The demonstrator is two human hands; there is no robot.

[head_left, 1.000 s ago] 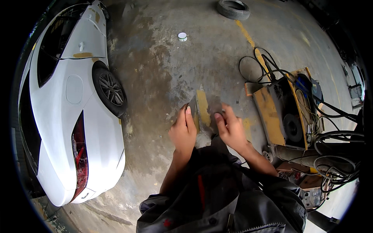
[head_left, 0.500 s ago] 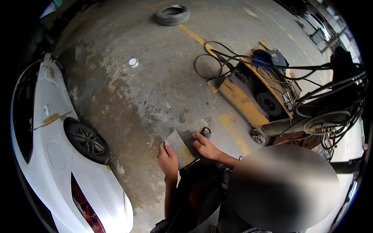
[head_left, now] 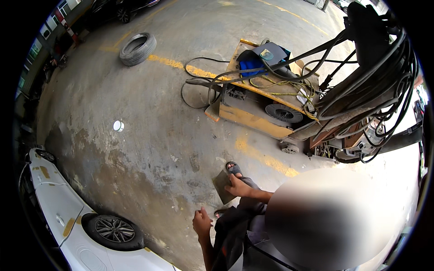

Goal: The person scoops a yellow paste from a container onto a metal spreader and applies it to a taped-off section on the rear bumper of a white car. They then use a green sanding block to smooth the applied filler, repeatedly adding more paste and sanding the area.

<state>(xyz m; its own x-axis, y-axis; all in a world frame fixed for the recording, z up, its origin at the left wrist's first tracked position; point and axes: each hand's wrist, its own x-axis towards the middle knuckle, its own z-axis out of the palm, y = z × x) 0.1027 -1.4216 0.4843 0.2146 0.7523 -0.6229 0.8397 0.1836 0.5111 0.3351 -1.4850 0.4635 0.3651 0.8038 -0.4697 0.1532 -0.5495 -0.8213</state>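
My right hand (head_left: 238, 186) grips a thin, flat, square-cornered plate (head_left: 221, 187), dull grey-brown, by its right side. The plate hangs over the floor beside a sandalled foot (head_left: 233, 169). Lower and to the left, my left hand (head_left: 202, 222) is apart from the plate, with its fingers curled in and thumb side up. Whatever may be inside those fingers is hidden.
A white car (head_left: 74, 230) with yellowish patches stands at left. On the right is a yellow wheeled cart (head_left: 253, 118) with hoses and cables looping over it. A tyre (head_left: 138, 49) and a small white round container (head_left: 118, 126) lie on the floor.
My left hand has let go of the pale, yellow-smeared plate and dropped lower. Only one plate shows now, in my right hand. The view has turned to the right.
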